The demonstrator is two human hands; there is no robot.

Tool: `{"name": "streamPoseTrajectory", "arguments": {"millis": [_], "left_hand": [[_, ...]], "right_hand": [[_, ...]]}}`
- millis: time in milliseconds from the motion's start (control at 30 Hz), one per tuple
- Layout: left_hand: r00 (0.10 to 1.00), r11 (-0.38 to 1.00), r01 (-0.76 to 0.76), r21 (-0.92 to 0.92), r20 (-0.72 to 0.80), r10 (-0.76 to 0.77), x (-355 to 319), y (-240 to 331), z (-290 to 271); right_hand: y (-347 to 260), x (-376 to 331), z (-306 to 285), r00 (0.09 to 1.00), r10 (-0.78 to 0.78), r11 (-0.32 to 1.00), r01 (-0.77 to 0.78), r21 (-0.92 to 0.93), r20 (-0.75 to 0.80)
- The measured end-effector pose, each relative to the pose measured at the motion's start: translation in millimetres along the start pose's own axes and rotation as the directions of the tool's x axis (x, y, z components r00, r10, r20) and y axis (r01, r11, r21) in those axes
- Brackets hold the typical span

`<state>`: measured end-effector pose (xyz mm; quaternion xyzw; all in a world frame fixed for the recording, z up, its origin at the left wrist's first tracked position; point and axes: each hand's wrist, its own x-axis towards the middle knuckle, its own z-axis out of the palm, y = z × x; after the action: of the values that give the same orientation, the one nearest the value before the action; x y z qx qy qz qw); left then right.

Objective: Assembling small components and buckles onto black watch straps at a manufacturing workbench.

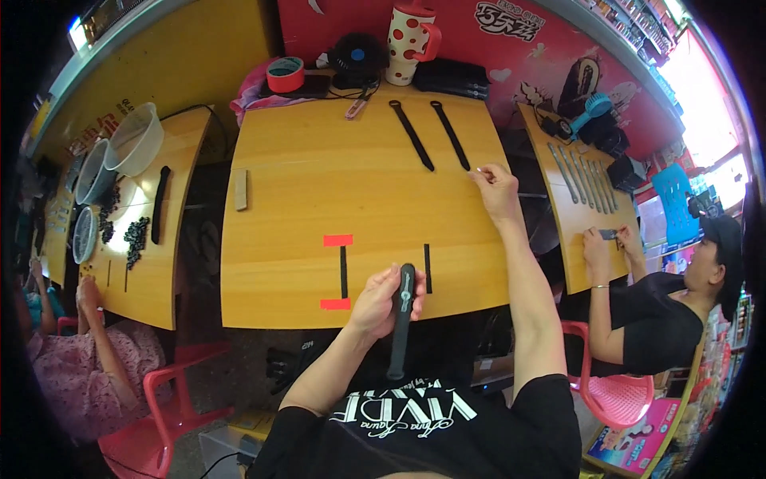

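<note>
My left hand (375, 303) is wrapped round a dark strap (401, 334) with a grey-green piece along its upper half. It is held upright over the table's near edge, its lower end hanging past that edge. Farther off, my right hand (498, 193) reaches out with thumb and finger pinched at the near end of a black strap (452, 137). That strap lies flat and has a ring-shaped far end. A second black strap (412, 137) like it lies just to the left. Two thin black strips, one strip (344, 273) between red tape pieces (337, 239), mark the near tabletop.
On the wooden table (295, 176) lies a small wooden block (241, 190) at left. Along the back stand a tape roll (286, 75), a small black fan (357, 54) and a dotted tumbler (405, 44). People work at side tables; one person (646, 311) sits at right.
</note>
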<state>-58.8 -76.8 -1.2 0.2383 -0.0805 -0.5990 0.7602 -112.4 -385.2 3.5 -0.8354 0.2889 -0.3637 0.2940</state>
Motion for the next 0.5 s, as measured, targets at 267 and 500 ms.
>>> {"name": "streamPoseTrajectory", "arguments": {"millis": [267,500], "left_hand": [[0.999,0.998,0.026,0.057,0.039,-0.028,-0.5,0.3,-5.6],[0.999,0.997,-0.050,0.062,-0.004,0.050,-1.1,0.4,3.7]], "right_hand": [[-79.4,-95.7,-61.5,0.949,0.009,1.000,-0.017,0.023,0.315],[-141.1,-168.3,-39.2,0.932,-0.133,0.981,0.076,0.177,0.336]]}}
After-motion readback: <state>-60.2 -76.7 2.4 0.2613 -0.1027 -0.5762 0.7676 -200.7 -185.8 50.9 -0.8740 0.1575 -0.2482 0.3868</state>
